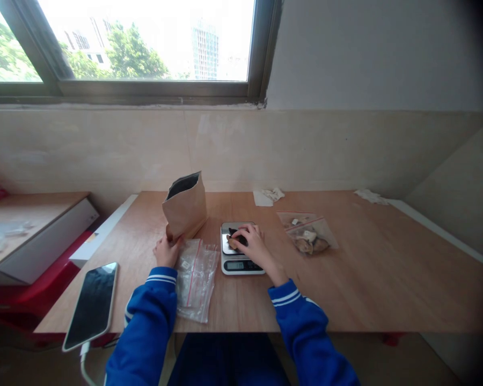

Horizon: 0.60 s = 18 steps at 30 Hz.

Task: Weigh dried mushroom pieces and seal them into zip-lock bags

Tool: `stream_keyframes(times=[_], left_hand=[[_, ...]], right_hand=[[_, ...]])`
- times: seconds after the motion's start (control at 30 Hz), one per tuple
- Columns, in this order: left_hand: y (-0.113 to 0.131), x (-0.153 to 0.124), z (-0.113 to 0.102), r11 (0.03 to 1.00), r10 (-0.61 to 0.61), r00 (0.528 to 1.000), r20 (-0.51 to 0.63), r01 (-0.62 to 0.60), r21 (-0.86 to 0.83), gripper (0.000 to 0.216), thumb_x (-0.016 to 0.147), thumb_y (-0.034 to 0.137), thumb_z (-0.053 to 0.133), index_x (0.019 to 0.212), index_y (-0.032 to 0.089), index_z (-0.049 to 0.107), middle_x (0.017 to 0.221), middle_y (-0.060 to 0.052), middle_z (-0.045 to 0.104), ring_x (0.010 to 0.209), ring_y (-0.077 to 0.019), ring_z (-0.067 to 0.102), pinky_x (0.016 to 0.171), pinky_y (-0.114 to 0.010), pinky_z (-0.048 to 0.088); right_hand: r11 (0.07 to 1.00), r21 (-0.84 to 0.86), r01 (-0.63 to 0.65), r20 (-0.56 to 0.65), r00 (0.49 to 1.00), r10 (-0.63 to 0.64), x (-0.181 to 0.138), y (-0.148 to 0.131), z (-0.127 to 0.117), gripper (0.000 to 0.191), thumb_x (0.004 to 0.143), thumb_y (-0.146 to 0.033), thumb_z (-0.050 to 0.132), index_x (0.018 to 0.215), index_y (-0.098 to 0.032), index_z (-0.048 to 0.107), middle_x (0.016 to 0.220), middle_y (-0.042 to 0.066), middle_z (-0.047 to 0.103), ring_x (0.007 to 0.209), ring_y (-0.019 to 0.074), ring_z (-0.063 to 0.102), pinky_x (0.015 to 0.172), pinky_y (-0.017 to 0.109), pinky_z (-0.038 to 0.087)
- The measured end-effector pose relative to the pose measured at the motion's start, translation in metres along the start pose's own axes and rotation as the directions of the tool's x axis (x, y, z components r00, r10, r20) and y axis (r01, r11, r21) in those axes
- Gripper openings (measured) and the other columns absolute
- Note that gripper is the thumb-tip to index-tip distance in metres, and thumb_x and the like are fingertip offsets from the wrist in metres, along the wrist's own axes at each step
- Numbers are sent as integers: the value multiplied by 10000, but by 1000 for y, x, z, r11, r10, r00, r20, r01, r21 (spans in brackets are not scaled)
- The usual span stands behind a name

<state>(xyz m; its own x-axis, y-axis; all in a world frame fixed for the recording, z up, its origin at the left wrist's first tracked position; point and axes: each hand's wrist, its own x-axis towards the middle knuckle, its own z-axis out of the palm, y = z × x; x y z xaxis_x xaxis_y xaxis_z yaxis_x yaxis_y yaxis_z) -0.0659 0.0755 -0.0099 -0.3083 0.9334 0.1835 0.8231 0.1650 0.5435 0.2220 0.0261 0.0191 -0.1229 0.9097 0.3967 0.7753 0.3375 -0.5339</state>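
Resting on scale plate: brown pieces, gripped between thumb and fingertips of right hand. Left hand set at lower corner of upright, open paper pouch, fingers curled; whether pouch is pinched cannot be told. Done, judging by layout: similar-looking pieces bagged in zip bags at right. Outstanding: pieces on scale, loose, unbagged; flat clear bags beside left hand seemingly unfilled. Pouch contents hidden; scale reading too small to be made out.

The right hand seems to pinch brown pieces on a digital scale.
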Motion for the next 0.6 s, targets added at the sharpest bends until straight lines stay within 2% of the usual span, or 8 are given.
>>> stream_keyframes(times=[0.1, 0.23, 0.3, 0.43, 0.5, 0.6], left_hand=[[-4, 1, 3, 996, 24, 1000, -17, -26, -89, 510, 778, 519, 537, 1161, 186, 583, 1072, -127, 688, 1065, -312, 607, 888, -405, 443], [-11, 3, 9, 947, 86, 996, 4, -80, -311, 486, 739, 452, 585, 1146, 187, 571, 1046, -87, 699, 979, -252, 648, 840, -325, 486], [-12, 3, 10, 929, 98, 995, 16, -86, -360, 480, 717, 382, 598, 1154, 186, 564, 1020, -70, 706, 950, -233, 657, 834, -306, 493], [-9, 0, 8, 927, 121, 992, -16, -119, -356, 421, 715, 303, 565, 1126, 215, 589, 1038, -35, 704, 961, -216, 651, 852, -295, 490], [-6, -3, 5, 920, 142, 989, -29, -143, -366, 405, 715, 291, 555, 1110, 217, 599, 1059, -30, 698, 998, -217, 638, 872, -296, 484], [-2, -5, 2, 904, 172, 984, -40, -174, -391, 403, 708, 278, 551, 1103, 213, 605, 1088, -28, 692, 1042, -222, 620, 902, -302, 475]], right_hand=[[999, 36, 13, 1, 1000, -13, 3, -4, -6, 142, 848, -350, 618, 943, -276, 693, 1108, 66, 585, 1103, 274, 486, 938, 470, 368], [972, 215, 91, -199, 979, -47, 8, -27, -40, 248, 914, -307, 494, 1115, -255, 629, 1126, 74, 592, 1079, 234, 529, 935, 403, 424], [937, 312, 159, -260, 963, -77, 10, -47, -60, 270, 948, -289, 406, 1108, -233, 616, 1098, 67, 615, 1059, 212, 554, 911, 364, 457], [896, 306, 322, -125, 946, -298, 20, -81, -81, 254, 946, -222, 402, 1034, -237, 640, 1050, 38, 650, 1060, 190, 571, 957, 356, 453], [884, 253, 392, -53, 918, -392, 27, -89, -79, 256, 933, -179, 414, 1030, -228, 646, 1070, 45, 651, 1084, 189, 563, 980, 363, 445], [879, 194, 435, 66, 888, -454, 40, -88, -66, 271, 914, -141, 416, 1011, -210, 659, 1101, 58, 655, 1096, 194, 569, 988, 371, 445]])
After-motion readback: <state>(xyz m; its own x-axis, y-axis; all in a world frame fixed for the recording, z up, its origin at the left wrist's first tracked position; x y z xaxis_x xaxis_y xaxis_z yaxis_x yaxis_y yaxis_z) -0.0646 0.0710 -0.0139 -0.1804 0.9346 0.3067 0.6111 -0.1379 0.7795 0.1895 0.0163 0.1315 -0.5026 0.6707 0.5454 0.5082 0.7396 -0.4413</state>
